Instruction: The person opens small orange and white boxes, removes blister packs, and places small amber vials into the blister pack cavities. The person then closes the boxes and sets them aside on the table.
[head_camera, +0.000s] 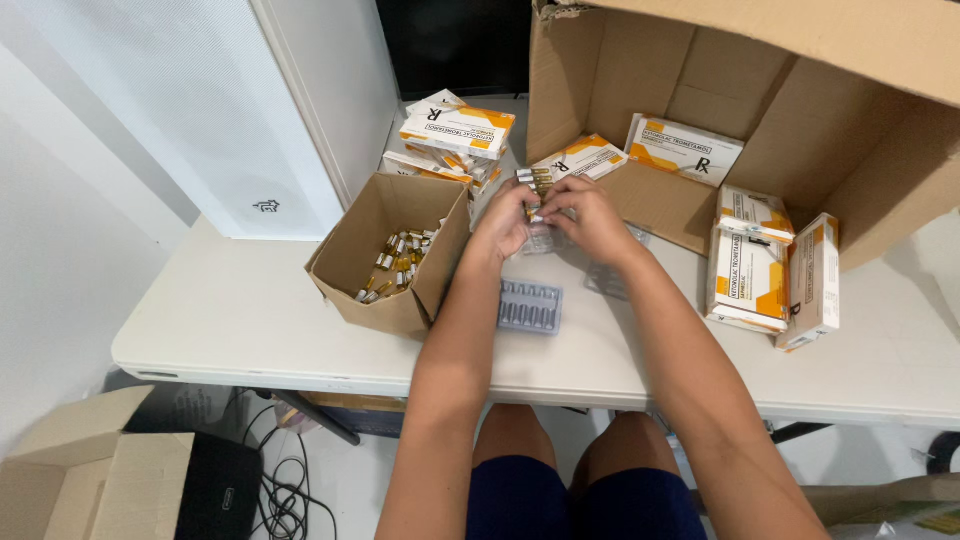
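Note:
My left hand (507, 220) and my right hand (585, 215) meet over the white table (240, 320), both closed on a clear plastic ampoule tray (542, 240) with small amber ampoules (537, 180) showing above the fingers. An empty clear tray (530, 306) lies flat just below my left wrist. Another clear tray (606, 282) lies partly hidden under my right forearm. To the left, a small open cardboard box (385, 250) holds several loose amber ampoules (398, 265).
A large cardboard box (720, 100) lies on its side at the back right with white-and-orange medicine cartons (683, 148) inside. More cartons (765, 270) stack at the right, others (458, 132) behind the small box. A cardboard box (90, 470) and cables sit on the floor.

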